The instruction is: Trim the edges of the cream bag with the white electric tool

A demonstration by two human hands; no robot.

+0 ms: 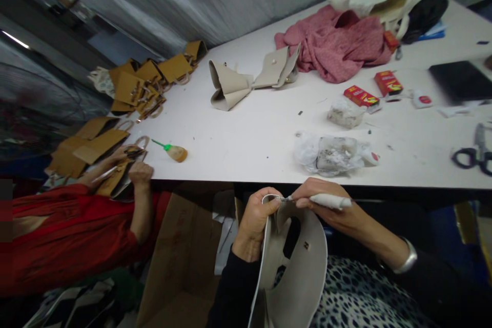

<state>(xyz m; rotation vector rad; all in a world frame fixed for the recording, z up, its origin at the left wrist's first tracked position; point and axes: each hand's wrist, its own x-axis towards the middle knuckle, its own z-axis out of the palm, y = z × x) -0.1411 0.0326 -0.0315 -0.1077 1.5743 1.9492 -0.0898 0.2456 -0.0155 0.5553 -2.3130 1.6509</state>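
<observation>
Leather panel (303, 266) over lap, below table (269, 138) edge | left hand (255, 223) fingers pinched on its top rim; keep it taut | right hand (338, 210) fingers closed round white-wrapped tool (328, 201); tip at rim, work in short, steady strokes

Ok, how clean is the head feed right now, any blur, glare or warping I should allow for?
Head view: strongly warped, the white table tilts and its edges bow; even overhead light, no harsh glare; the left margin is dark and smeared; the left hand and right hand on the cream bag piece and the wrapped tool are sharp; the black scissors are soft.
</observation>
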